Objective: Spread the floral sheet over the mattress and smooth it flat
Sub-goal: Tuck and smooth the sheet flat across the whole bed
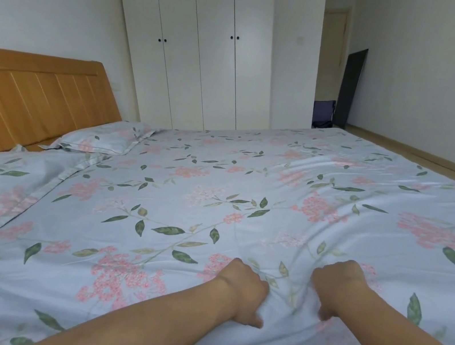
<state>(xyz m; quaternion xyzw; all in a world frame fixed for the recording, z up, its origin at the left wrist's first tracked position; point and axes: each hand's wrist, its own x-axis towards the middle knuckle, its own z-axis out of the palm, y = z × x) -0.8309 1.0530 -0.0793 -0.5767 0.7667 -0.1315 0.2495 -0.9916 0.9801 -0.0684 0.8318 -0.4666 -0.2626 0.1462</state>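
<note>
The floral sheet (217, 188), pale blue with pink flowers and green leaves, covers the whole mattress, which is hidden beneath it. Near the bed's front edge my left hand (242, 292) is clenched on a fold of the sheet. My right hand (336, 287) grips the sheet just to the right of it, with a narrow bunched ridge of cloth between the two fists. Creases fan out from both hands toward the far right side. Two pillows in matching fabric (99, 141) lie at the head end on the left.
A wooden headboard (22, 96) stands at the left. A white wardrobe (203, 57) fills the far wall. A dark panel (350, 87) leans on the right wall beside a doorway. Wooden floor (432, 164) runs along the bed's far right side.
</note>
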